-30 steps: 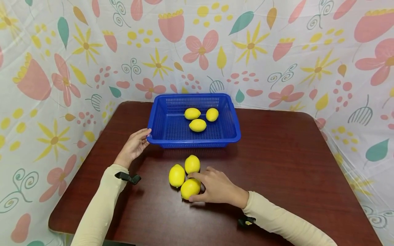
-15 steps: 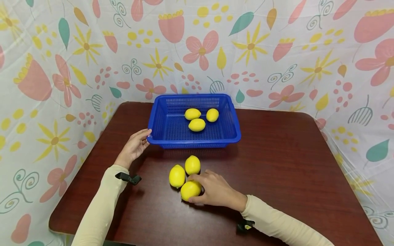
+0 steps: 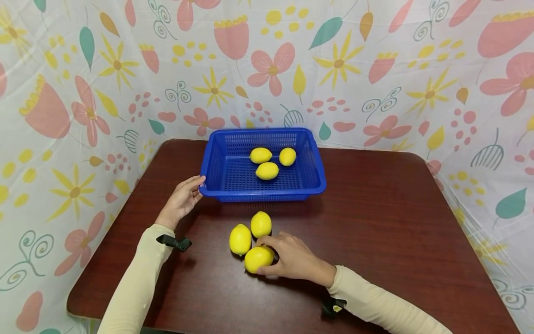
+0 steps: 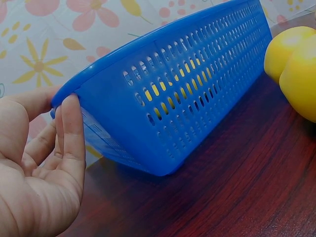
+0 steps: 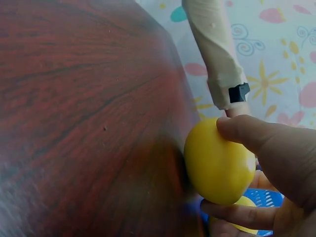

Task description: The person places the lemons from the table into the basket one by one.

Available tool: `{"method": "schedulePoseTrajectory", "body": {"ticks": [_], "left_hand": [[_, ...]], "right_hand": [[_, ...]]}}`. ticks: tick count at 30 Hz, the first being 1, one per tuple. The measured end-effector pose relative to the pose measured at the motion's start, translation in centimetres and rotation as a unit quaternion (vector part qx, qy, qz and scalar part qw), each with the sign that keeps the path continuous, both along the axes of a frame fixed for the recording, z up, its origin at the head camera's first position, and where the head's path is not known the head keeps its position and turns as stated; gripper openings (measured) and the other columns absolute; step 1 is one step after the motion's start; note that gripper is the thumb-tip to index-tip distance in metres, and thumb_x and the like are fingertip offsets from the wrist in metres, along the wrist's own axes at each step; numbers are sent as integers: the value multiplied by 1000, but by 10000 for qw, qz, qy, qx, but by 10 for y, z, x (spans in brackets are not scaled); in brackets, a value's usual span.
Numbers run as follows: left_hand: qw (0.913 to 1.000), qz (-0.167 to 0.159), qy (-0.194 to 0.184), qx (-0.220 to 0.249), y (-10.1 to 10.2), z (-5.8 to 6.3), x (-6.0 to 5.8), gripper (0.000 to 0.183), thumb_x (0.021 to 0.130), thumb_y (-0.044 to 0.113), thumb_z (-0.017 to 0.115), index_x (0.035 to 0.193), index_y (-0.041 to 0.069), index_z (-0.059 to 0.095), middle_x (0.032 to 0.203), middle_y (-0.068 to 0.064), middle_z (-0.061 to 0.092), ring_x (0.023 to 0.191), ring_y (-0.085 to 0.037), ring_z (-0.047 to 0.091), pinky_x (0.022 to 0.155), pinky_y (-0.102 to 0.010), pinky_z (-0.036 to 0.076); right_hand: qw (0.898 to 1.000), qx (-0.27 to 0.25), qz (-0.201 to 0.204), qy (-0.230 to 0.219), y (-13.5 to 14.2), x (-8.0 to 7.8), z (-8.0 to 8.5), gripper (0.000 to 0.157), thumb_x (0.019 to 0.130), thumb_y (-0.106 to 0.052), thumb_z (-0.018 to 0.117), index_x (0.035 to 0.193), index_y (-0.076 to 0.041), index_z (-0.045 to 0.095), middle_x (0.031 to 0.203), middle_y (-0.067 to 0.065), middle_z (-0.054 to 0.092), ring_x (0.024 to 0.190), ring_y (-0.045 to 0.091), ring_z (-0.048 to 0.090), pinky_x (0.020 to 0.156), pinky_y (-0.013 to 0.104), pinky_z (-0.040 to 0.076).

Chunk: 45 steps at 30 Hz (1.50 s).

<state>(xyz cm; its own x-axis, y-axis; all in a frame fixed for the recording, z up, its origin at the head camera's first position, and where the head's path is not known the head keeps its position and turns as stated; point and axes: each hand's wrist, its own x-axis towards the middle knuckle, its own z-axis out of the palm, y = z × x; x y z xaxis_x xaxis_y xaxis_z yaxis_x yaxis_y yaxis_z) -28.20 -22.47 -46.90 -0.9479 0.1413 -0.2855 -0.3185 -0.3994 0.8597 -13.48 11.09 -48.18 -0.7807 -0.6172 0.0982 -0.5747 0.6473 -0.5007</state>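
My left hand (image 3: 182,199) pinches the near left corner of a blue plastic basket (image 3: 267,192); in the left wrist view the thumb and fingers (image 4: 73,123) are at its rim. Inside the basket lie three yellow lemons, one of them a lemon (image 3: 267,171) toward the front. In front of the basket my right hand (image 3: 297,258) grips a lemon (image 3: 257,259) between thumb and fingers. The right wrist view has this lemon (image 5: 217,160) large, thumb on one side and fingers on the other. Just beyond it are a second lemon (image 3: 261,224) and a third lemon (image 3: 240,240).
Everything stands on a dark reddish-brown table (image 3: 375,222) with rounded corners. A flower-printed curtain (image 3: 354,93) hangs behind and along both sides. Dark straps with small black mounts sit on both sleeved wrists.
My right hand has shifted slightly and its fingers have closed round the nearest lemon, which has turned a little. The left hand and the basket have stayed in place.
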Motion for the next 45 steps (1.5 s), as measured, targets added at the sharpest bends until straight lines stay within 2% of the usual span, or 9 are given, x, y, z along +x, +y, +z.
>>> {"method": "schedulePoseTrajectory", "body": {"ticks": [9, 17, 23, 29, 35, 39, 45], "left_hand": [[10000, -19, 57, -32, 1, 0, -1, 2, 105, 13, 59, 105, 13, 60, 79, 4, 65, 68, -5, 61, 64, -16, 53], [10000, -41, 45, -67, 0, 0, -1, 5, 105, 14, 59, 109, 12, 57, 80, 4, 65, 69, -5, 61, 65, -16, 53], [9998, -115, 64, -145, -1, 0, 0, 8, 105, 15, 59, 112, 12, 55, 81, 5, 64, 70, -5, 60, 66, -15, 52], [9999, -97, 71, -101, 0, 0, 0, 9, 105, 15, 59, 112, 11, 55, 80, 5, 64, 70, -5, 60, 65, -15, 52], [9999, -112, 92, -79, 0, 1, 0, 11, 105, 14, 59, 114, 10, 53, 81, 5, 64, 71, -4, 60, 66, -15, 53], [9999, -88, 79, -90, 0, 0, 0, 11, 105, 14, 59, 114, 10, 53, 81, 5, 64, 71, -5, 60, 67, -15, 53], [9999, -68, 85, -105, 0, 1, 1, 7, 105, 15, 60, 110, 12, 57, 81, 5, 64, 70, -5, 60, 66, -16, 53]], "right_hand": [[9996, -267, -31, 38, 4, 4, -1, 48, 77, -56, 85, 113, -31, 66, 98, -17, 65, 86, 9, 53, 68, 24, 43], [9991, -431, -2, 16, 9, 9, 12, 47, 76, -53, 87, 113, -32, 66, 101, -18, 65, 91, 15, 57, 74, 26, 46], [9988, -477, 111, 68, 14, 4, 23, 51, 77, -54, 87, 115, -28, 65, 99, -12, 66, 92, 18, 60, 74, 25, 47], [9974, -557, 446, 2, 19, -8, 46, 54, 77, -54, 86, 118, -26, 65, 105, -13, 69, 94, 17, 58, 75, 26, 47], [9966, -375, 631, 372, 24, -25, 75, 55, 77, -51, 87, 118, -23, 65, 109, -11, 70, 95, 17, 57, 78, 29, 48], [9958, -323, 670, 527, 26, -41, 94, 56, 77, -50, 87, 120, -23, 64, 108, -9, 71, 94, 14, 56, 78, 32, 47], [9964, -247, 735, 352, 30, -70, 114, 55, 77, -48, 88, 121, -24, 64, 107, -4, 72, 95, 15, 58, 75, 33, 47]]}}
